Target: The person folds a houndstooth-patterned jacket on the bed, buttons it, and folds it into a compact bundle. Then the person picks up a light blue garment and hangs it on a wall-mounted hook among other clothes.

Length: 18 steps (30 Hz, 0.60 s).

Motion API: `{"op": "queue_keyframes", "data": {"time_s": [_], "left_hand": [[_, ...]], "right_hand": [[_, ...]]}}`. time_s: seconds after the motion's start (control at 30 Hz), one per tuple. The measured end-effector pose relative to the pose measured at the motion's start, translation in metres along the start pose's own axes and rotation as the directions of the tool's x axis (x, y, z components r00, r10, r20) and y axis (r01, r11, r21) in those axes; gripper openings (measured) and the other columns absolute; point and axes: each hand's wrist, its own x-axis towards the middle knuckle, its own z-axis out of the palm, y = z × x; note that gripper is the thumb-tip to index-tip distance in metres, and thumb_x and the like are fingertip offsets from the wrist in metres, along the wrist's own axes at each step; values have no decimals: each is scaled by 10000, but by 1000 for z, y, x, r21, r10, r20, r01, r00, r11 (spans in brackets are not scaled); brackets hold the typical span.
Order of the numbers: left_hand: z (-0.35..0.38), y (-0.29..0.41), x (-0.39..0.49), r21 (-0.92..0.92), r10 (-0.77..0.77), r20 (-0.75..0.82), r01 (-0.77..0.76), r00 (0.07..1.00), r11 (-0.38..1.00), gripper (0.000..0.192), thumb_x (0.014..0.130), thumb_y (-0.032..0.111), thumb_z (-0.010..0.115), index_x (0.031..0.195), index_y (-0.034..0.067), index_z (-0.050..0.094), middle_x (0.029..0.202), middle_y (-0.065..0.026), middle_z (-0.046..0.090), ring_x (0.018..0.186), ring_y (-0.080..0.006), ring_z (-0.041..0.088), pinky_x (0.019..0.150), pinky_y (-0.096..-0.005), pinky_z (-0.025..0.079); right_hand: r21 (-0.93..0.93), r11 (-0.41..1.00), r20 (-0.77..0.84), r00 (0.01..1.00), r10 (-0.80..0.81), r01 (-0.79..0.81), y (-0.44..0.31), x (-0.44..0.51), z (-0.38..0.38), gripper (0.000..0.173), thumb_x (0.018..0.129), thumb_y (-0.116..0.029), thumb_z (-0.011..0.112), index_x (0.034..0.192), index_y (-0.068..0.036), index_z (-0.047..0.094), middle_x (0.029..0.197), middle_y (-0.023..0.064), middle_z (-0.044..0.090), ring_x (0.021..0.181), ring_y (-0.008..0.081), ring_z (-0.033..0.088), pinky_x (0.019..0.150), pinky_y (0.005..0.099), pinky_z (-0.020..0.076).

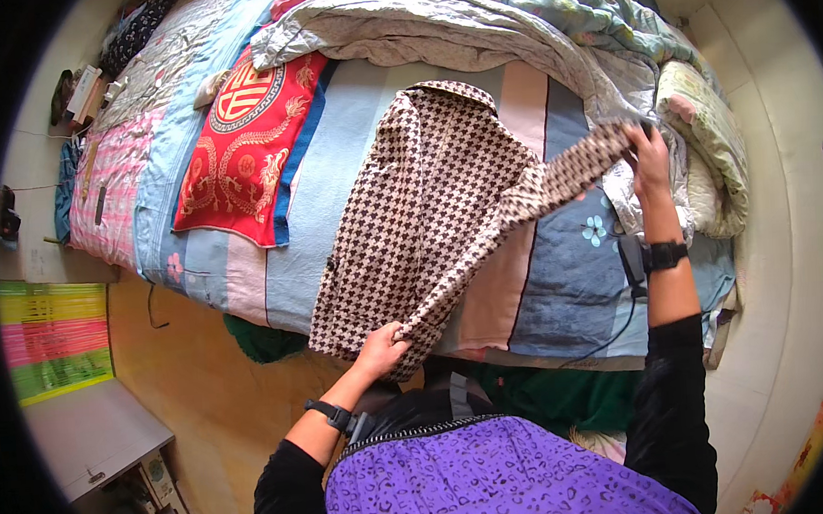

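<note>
A brown-and-cream houndstooth coat (426, 206) lies on the bed with its collar (454, 92) pointing away from me. My right hand (647, 154) grips the cuff end of one sleeve (576, 169) and holds it out to the right, over the blue part of the bed sheet. Near the bed's front edge, my left hand (383, 352) pinches the coat's side close to the hem, where the edge is pulled into a fold. No second sleeve can be made out clearly; the left side of the coat looks folded in.
A red patterned pillow cover (243, 154) lies left of the coat on the striped bed sheet (335, 156). Rumpled quilts (433, 26) line the back and a folded quilt (705, 147) sits at the right. A grey cabinet (97, 435) stands at the lower left, beside the brown floor (185, 363).
</note>
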Motion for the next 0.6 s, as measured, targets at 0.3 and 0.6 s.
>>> {"op": "queue_keyframes", "data": {"time_s": [0.3, 0.6], "left_hand": [[-39, -73, -4, 40, 1, -186, 7, 983, 999, 213, 821, 175, 685, 957, 15, 652, 774, -68, 647, 722, -144, 580, 697, -321, 489], [-66, -125, 2, 132, 0, 27, -4, 1000, 991, 302, 794, 249, 705, 977, 16, 645, 828, -161, 674, 743, -275, 648, 709, -374, 505]], "right_hand": [[247, 905, 485, 765, -424, 346, -60, -104, 292, 245, 781, -122, 677, 994, -33, 594, 851, 38, 643, 716, 111, 600, 659, 278, 518], [-382, 865, 616, 787, -25, 325, 54, -224, 373, 736, 722, -251, 775, 1318, 7, 427, 1236, 204, 519, 1041, 241, 593, 872, 369, 514]]}}
